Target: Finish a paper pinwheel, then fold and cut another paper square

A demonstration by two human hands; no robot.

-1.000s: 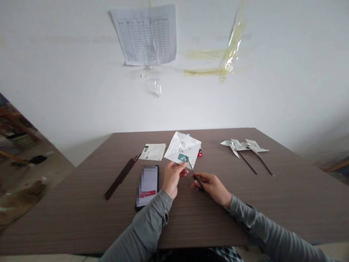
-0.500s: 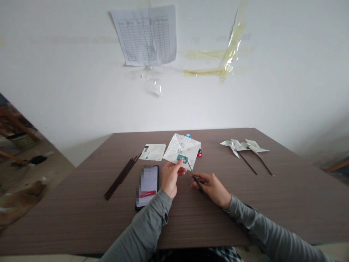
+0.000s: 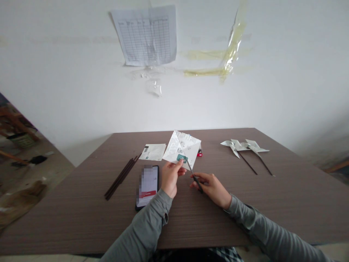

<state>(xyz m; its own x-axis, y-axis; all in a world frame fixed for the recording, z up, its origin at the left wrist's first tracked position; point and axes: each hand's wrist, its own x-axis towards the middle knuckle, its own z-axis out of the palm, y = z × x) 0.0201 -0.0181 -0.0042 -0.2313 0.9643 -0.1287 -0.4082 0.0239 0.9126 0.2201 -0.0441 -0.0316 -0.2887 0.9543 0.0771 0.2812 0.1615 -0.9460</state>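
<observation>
left hand [image 3: 171, 179]: thumb and fingers pinching a folded paper square [image 3: 182, 148] above the table, near a teal patch [image 3: 182, 158] | right hand [image 3: 211, 188]: fingers curled, pinching a slim black tool [image 3: 195, 179], its tip at the paper's edge | brown table [image 3: 81, 214]: bundled dark sticks [image 3: 121, 178]; phone [image 3: 147, 187]; paper slip [image 3: 153, 151]; two paper pinwheels [image 3: 244, 145] on sticks

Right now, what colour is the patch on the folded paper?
The patch is teal green, clearest in the head view.
</observation>
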